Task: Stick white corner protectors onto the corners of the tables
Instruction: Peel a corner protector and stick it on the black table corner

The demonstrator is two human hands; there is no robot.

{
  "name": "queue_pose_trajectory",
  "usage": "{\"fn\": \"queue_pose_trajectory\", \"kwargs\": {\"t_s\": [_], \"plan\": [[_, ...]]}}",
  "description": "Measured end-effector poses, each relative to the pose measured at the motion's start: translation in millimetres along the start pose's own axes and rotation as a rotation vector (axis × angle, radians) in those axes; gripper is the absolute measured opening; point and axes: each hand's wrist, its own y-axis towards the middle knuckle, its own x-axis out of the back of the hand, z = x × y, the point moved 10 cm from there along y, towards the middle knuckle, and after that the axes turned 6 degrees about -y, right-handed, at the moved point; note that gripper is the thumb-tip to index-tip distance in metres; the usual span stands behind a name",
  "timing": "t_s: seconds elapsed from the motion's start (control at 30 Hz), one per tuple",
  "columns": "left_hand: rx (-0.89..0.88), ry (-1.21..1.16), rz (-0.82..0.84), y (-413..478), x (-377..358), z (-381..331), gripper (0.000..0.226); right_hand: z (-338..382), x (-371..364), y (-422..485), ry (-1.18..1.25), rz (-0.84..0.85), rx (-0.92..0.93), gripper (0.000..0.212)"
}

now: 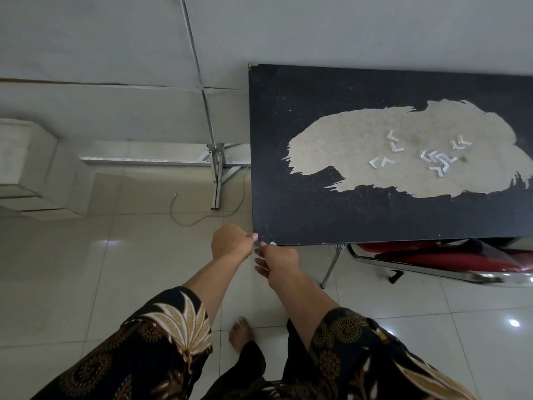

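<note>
A black table (pixel 317 209) with a large worn pale patch fills the upper right. Several loose white corner protectors (pixel 437 160) lie scattered on that patch. My left hand (pixel 232 242) and my right hand (pixel 278 259) meet at the table's near left corner, fingers pinched on a small white corner protector (pixel 257 243) against that corner. The protector is mostly hidden by my fingers. A pale piece (pixel 253 64) sits on the far left corner of the table.
A red chair with chrome legs (pixel 432 261) stands under the table's near edge. A metal frame stand (pixel 217 174) and a loose cable (pixel 184 217) are on the tiled floor to the left. My bare foot (pixel 240 333) is below the hands.
</note>
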Motion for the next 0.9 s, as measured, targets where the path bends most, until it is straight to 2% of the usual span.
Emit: {"fn": "queue_pose_trajectory", "kwargs": {"t_s": [0.17, 0.33, 0.57, 0.9], "plan": [[-0.006, 0.014, 0.001, -1.3, 0.4, -4.2, 0.03, 1.8, -3.7, -0.9, -0.041, 0.019, -0.026, 0.016], [-0.007, 0.037, -0.003, -2.3, 1.1, -7.2, 0.024, 2.5, -1.2, -3.5, -0.051, 0.062, -0.096, 0.009], [-0.018, 0.076, -0.014, -2.1, 2.1, -10.3, 0.023, 5.6, -0.6, -0.9, -0.104, 0.113, -0.165, 0.012], [-0.017, 0.043, -0.047, -7.1, 4.4, -5.0, 0.033, 5.9, -3.6, 7.6, -0.13, 0.134, -0.159, 0.021]]}}
